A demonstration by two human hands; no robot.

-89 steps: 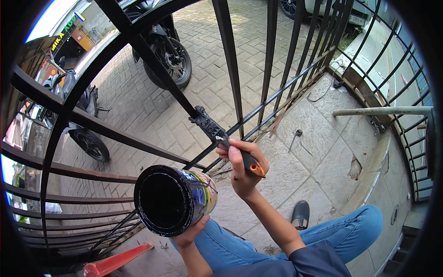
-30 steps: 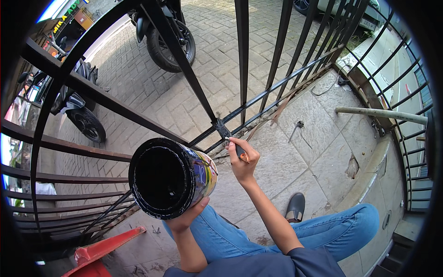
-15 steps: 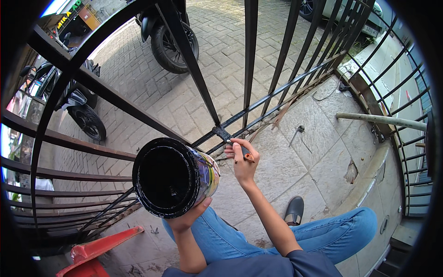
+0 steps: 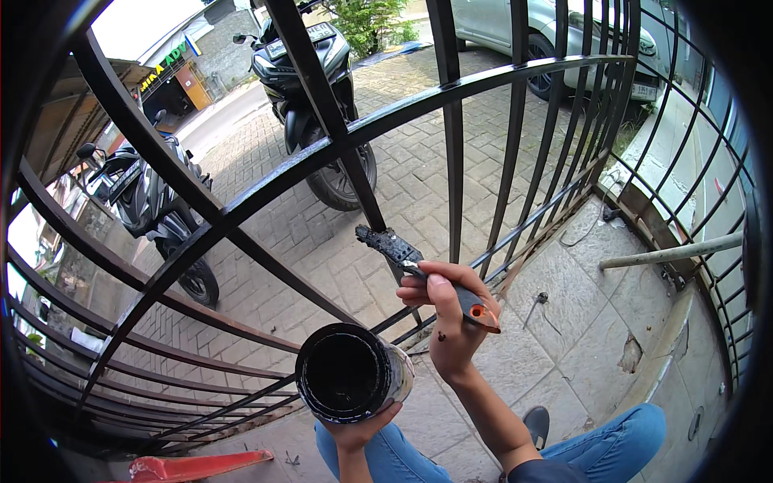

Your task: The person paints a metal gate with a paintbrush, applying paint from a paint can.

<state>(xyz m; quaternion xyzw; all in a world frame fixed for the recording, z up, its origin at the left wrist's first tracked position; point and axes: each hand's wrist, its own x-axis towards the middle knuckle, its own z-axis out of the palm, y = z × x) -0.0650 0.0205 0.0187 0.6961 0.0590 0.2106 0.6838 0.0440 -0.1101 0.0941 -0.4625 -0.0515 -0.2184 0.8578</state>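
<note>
My left hand (image 4: 360, 431) is closed under and around a paint can (image 4: 400, 372), tilted so its black, paint-smeared mouth shows. Dark paint lies inside the can. In my right hand (image 4: 452, 325) is a paintbrush (image 4: 475, 310) with a dark handle, orange at its end. Its bristles (image 4: 385, 244), thick with black paint, point up and left in front of an upright bar of the black metal fence (image 4: 342, 143). I cannot tell whether the bristles touch that bar. The can is below and left of the brush, apart from it.
Beyond the fence stand two motorcycles (image 4: 181, 233) on paving, and a silver car (image 4: 491, 24). A red plastic object (image 4: 193, 465) lies at the lower left. A pale pole (image 4: 672, 250) juts in from the right over the tiled floor (image 4: 515, 386).
The view has tilted up, showing more of the fence. My right hand has lifted the brush away from the low rail. The can now appears lower and further right.
</note>
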